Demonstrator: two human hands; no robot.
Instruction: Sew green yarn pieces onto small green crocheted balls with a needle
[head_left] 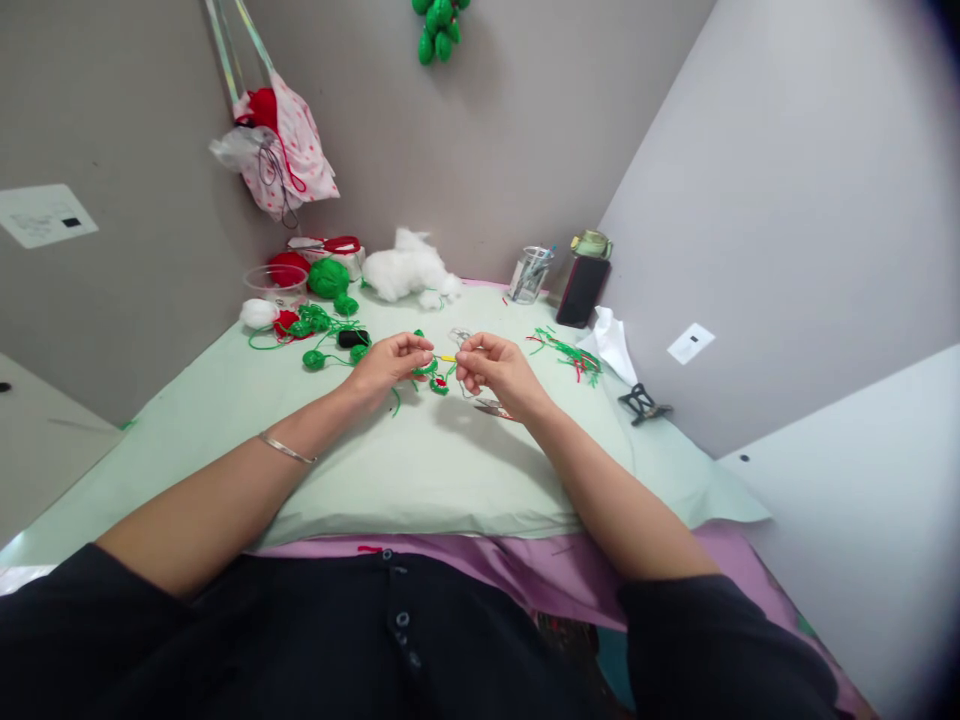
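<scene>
My left hand [397, 362] is closed in a pinch at a small green crocheted piece [426, 367], thumb against fingers. Facing it, my right hand [495, 368] pinches the end of a thin tool with a yellow part [448, 358]; it looks like a crochet hook, though its tip is too small to make out. Just below hangs or lies a green piece with a red centre [439, 384]; which, I cannot tell. Small scissors [492, 408] lie on the table, partly hidden by my right hand. A green yarn strand [396, 402] lies below my left hand.
On the left sit green yarn balls [328, 279], red yarn [289, 269] and a black object [352, 339]. White stuffing [409, 268] lies at the back. To the right are yarn scraps [574, 352], a pen cup [529, 275], a phone [583, 291] and a black clip [643, 404].
</scene>
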